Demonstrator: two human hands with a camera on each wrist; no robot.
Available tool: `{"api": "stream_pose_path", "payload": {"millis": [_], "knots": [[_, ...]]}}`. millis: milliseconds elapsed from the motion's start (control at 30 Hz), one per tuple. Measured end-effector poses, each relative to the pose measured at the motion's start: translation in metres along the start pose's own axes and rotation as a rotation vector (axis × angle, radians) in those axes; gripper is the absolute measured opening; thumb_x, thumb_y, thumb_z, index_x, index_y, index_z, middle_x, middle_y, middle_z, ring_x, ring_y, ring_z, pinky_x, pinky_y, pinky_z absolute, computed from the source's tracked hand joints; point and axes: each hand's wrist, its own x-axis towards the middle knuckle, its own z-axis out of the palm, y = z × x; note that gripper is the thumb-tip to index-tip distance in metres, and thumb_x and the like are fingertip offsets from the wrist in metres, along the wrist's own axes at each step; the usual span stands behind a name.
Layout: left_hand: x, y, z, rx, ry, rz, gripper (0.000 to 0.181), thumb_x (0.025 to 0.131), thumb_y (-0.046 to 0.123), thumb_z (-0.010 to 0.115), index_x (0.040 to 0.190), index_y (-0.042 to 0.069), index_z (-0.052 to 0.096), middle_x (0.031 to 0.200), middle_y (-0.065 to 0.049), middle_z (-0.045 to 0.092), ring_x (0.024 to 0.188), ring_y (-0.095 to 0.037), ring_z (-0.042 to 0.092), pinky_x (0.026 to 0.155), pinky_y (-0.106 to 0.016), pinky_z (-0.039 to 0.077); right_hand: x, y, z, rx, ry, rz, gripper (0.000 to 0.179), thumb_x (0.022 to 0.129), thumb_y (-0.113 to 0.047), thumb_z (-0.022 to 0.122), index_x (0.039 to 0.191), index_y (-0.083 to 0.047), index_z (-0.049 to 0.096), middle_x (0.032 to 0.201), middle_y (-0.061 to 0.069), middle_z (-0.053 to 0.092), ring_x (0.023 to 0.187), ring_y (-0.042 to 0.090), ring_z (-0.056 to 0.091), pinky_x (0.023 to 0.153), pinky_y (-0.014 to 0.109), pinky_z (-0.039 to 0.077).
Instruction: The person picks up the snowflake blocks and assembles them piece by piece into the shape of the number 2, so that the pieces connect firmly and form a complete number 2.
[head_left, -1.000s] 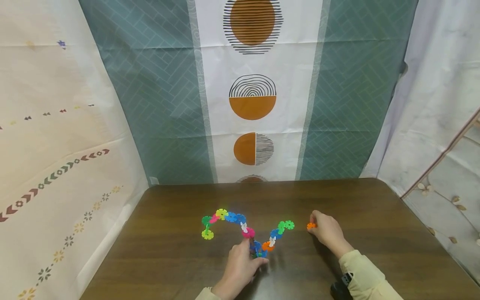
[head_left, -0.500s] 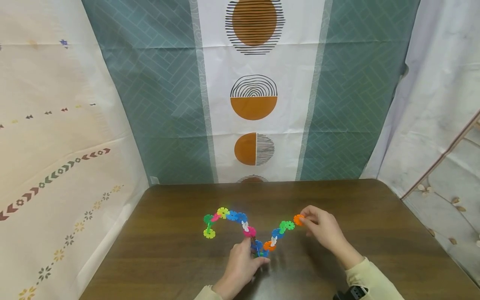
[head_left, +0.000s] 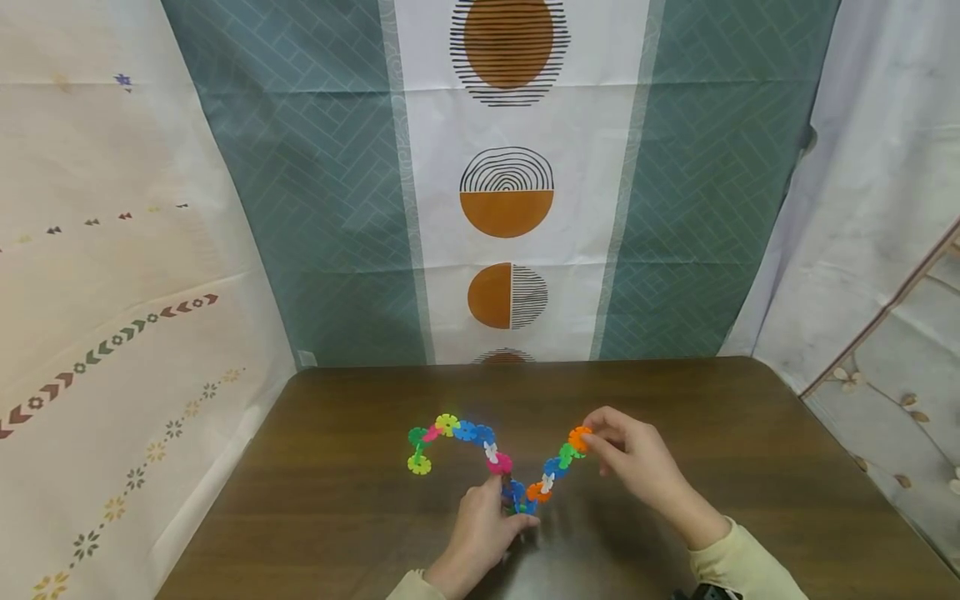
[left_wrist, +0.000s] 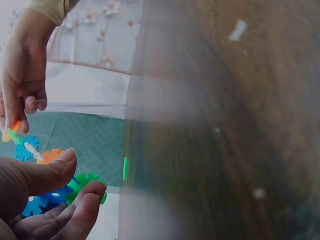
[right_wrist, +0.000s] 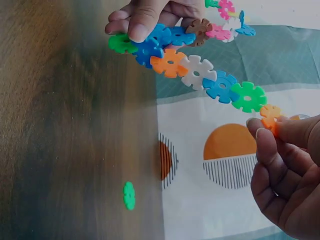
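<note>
My left hand [head_left: 483,525] grips a chain of interlocking flower-shaped plastic discs near its blue discs [right_wrist: 148,52], thumb pressing there in the right wrist view. One arm of the chain arches left through pink [head_left: 499,463], blue and yellow discs [head_left: 447,425]. Its other arm rises right through orange, white [right_wrist: 198,72] and blue discs to a green disc [right_wrist: 249,97]. My right hand [head_left: 637,458] pinches an orange disc [head_left: 580,438] between thumb and fingers, its edge overlapping that end green disc. Part of the chain is hidden behind my left hand.
A single green disc [right_wrist: 129,195] lies on the brown wooden table [head_left: 360,517]. Patterned cloths hang around the table: a teal-and-white one [head_left: 345,208] behind, pale ones at left [head_left: 112,250] and right [head_left: 885,167].
My right hand has lifted the orange disc and brought it leftward to the green end of the chain. My left hand has stayed in place, gripping the chain.
</note>
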Motion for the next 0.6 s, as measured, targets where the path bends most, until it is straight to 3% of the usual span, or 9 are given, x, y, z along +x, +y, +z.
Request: {"api": "stream_pose_path", "payload": {"millis": [400,600], "knots": [[-0.0004,-0.0012,0.0,0.089,0.02,0.03,0.042,0.07,0.019,0.089,0.094,0.014,0.054,0.071,0.002,0.068,0.053,-0.001,0.057,0.057,-0.025,0.05,-0.0023,-0.0037,0.0002,-0.097,-0.012,-0.099,0.009,0.09,-0.016,0.071,0.098,-0.019,0.068,0.083,-0.008,0.069,0.051,0.013,0.055,0.05,0.026,0.05],[0.0001,-0.0002,-0.0004,0.105,0.035,0.045,0.042,0.07,0.018,0.088,0.095,0.014,0.055,0.072,0.001,0.07,0.059,-0.003,0.059,0.056,-0.025,0.049,-0.0026,-0.0034,-0.0011,-0.156,0.002,-0.177,0.012,0.088,-0.011,0.072,0.1,-0.012,0.074,0.091,-0.006,0.071,0.07,0.007,0.063,0.061,0.023,0.054]]}}
